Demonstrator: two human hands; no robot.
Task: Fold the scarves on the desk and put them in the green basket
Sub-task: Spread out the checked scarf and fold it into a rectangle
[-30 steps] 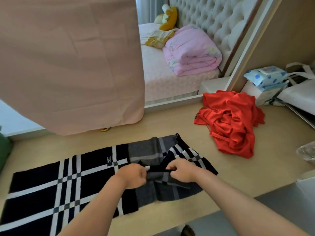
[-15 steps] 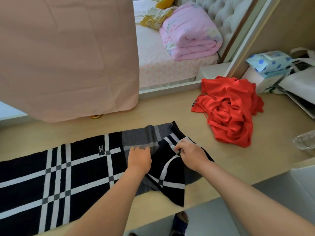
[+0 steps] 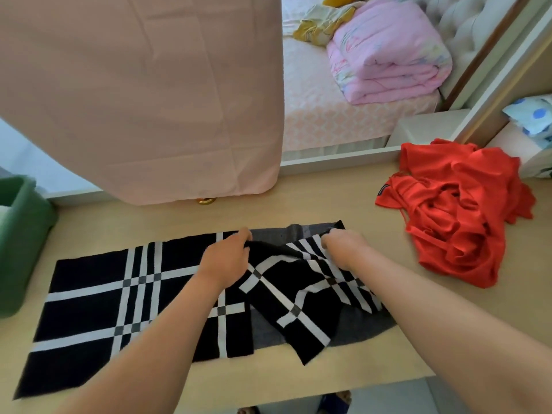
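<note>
A black scarf with white and grey checks (image 3: 119,300) lies spread along the wooden desk (image 3: 298,204). Its right end is turned over and rumpled, showing a grey underside. My left hand (image 3: 227,258) pinches a fold of that end near the scarf's far edge. My right hand (image 3: 343,246) grips the same end by its far right corner. A crumpled red scarf (image 3: 457,210) lies on the desk to the right, apart from both hands. The green basket (image 3: 21,243) stands at the desk's left edge, partly cut off.
A pink cloth (image 3: 143,94) hangs down over the back of the desk. A gold-coloured small object (image 3: 206,200) peeks out under it. Behind are a bed with a pink quilt (image 3: 388,52) and, at far right, blue-dotted packets (image 3: 531,115).
Both hands have carried the scarf's right end away from me toward its far edge, turning the checked side up over the grey. The camera tilted, bringing the green basket into view.
</note>
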